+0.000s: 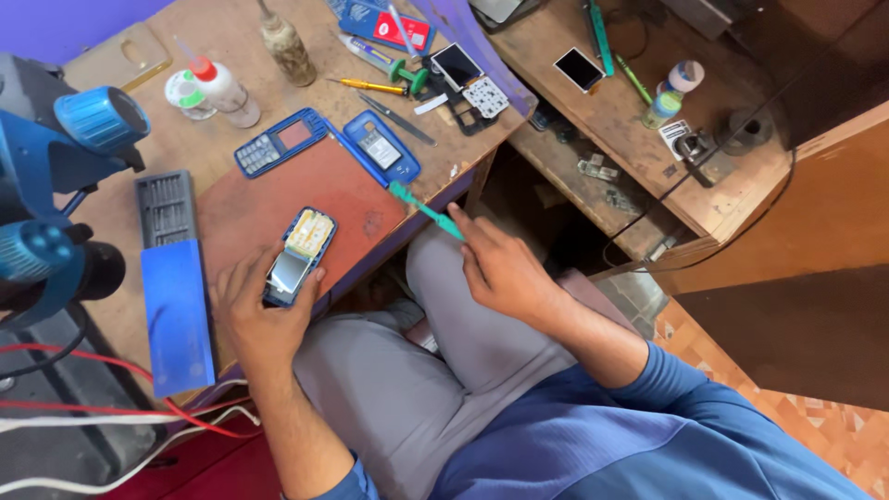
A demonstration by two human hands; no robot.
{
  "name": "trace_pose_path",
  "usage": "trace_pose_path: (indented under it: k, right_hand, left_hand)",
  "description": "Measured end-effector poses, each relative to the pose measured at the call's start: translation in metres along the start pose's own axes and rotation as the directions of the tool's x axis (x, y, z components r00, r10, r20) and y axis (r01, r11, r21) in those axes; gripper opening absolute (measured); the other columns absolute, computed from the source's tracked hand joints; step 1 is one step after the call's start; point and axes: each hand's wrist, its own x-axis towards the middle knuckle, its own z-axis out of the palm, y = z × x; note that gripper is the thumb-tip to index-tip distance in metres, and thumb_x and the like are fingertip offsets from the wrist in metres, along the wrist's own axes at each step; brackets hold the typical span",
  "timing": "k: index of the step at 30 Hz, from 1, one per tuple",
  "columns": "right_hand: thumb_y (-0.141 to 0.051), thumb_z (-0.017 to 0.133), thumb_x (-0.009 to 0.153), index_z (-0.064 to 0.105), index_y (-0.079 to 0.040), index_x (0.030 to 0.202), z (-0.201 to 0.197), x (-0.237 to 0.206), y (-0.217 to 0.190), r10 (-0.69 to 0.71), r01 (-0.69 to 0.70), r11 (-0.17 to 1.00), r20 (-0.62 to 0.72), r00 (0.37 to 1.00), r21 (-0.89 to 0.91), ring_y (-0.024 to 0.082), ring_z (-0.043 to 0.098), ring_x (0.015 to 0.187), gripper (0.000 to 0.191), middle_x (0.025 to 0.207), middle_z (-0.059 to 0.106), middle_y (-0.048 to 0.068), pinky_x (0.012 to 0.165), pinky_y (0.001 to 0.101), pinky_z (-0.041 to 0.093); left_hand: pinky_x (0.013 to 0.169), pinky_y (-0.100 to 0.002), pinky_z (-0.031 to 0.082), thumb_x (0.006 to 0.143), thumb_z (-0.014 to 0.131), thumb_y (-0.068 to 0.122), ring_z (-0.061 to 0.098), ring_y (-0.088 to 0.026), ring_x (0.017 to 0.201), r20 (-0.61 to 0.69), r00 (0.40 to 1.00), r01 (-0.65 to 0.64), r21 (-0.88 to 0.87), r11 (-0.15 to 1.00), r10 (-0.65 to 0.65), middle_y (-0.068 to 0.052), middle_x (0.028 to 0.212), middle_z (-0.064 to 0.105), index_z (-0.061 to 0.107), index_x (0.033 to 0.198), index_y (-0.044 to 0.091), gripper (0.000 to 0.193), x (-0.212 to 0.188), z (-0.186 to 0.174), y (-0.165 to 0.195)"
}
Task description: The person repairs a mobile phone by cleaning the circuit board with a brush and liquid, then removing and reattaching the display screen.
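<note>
Seated person at a cluttered wooden bench, seen from the head camera. The left hand rests at the near edge of the red mat, fingers curled around an opened phone — thumb along its left side, the other fingers wrapped under its near end, so the grip is closed on the body. The phone lies face-up with screen and pale inner keypad layer exposed, apparently propped against the mat for steadiness. The left forearm runs up from the near edge of the view, wrist bent slightly inward.

The right hand hovers beyond the bench edge, above the lap, pinching the near end of a green tool between thumb and forefinger; the remaining fingers are loosely folded. The tool points far-left, its tip over the mat's right edge, apart from the phone. The right forearm crosses the lap from the right.

Farther on the mat lie the blue keypad cover and blue back shell — laid side by side, seemingly set apart from the phone. Left of the mat sit a bit case and blue block.
</note>
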Motion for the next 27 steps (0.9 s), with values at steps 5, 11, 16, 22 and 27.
trace_pose_path:
  k: [5, 11, 16, 22, 27]
  right_hand:
    - [0.001, 0.056, 0.095, 0.051, 0.000, 0.143, 0.000, 0.023, 0.005, -0.069, 0.069, 0.998, -0.088, 0.994, -0.003, 0.047, 0.063, 0.095, 0.048, 0.109, 0.059, 0.025, 0.076, 0.0517, 0.052]
    - [0.007, 0.059, 0.086, 0.052, 0.000, 0.145, 0.005, 0.082, 0.034, -0.181, 0.150, 0.962, -0.120, 0.976, -0.228, 0.048, 0.063, 0.098, 0.060, 0.119, 0.058, 0.024, 0.079, 0.0533, 0.053]
    - [0.010, 0.060, 0.083, 0.056, 0.002, 0.146, 0.017, 0.143, 0.049, -0.323, 0.260, 0.894, -0.122, 0.939, -0.366, 0.043, 0.060, 0.107, 0.064, 0.127, 0.057, 0.022, 0.090, 0.0507, 0.051]
    - [-0.001, 0.068, 0.089, 0.069, 0.001, 0.123, 0.024, 0.152, 0.075, -0.414, 0.342, 0.862, -0.130, 0.901, -0.374, 0.037, 0.057, 0.115, 0.035, 0.122, 0.061, 0.015, 0.095, 0.0486, 0.044]
    - [-0.012, 0.075, 0.092, 0.073, 0.000, 0.106, 0.040, 0.153, 0.097, -0.334, 0.253, 0.849, -0.099, 0.937, -0.464, 0.038, 0.055, 0.105, 0.019, 0.108, 0.061, 0.017, 0.087, 0.0512, 0.042]
  left_hand:
    - [0.096, -0.049, 0.049, 0.075, 0.093, 0.018, 0.066, -0.038, 0.105, -0.041, 0.998, -0.037, -0.028, 0.999, 0.036, -0.019, 0.115, 0.072, 0.068, 0.127, -0.006, 0.063, 0.000, 0.000, -0.008]
    - [0.095, -0.039, 0.058, 0.085, 0.090, 0.013, 0.073, -0.034, 0.104, -0.184, 0.982, 0.001, -0.179, 0.984, -0.035, -0.019, 0.116, 0.072, 0.065, 0.131, -0.005, 0.054, -0.019, -0.001, -0.011]
    - [0.094, -0.036, 0.056, 0.102, 0.078, 0.016, 0.068, -0.027, 0.103, -0.121, 0.913, 0.181, -0.735, 0.654, -0.389, -0.013, 0.127, 0.067, 0.051, 0.149, -0.007, 0.059, -0.046, 0.011, 0.024]
    - [0.062, -0.033, 0.057, 0.095, 0.072, 0.017, 0.068, -0.019, 0.069, 0.306, 0.829, 0.388, -0.918, 0.086, -0.469, -0.008, 0.102, 0.064, 0.045, 0.144, -0.003, 0.059, -0.070, 0.013, 0.070]
    - [0.053, -0.030, 0.055, 0.090, 0.077, 0.007, 0.064, -0.014, 0.063, 0.411, 0.771, 0.506, -0.859, 0.076, -0.486, -0.006, 0.083, 0.064, 0.048, 0.128, 0.000, 0.049, -0.076, 0.012, 0.096]
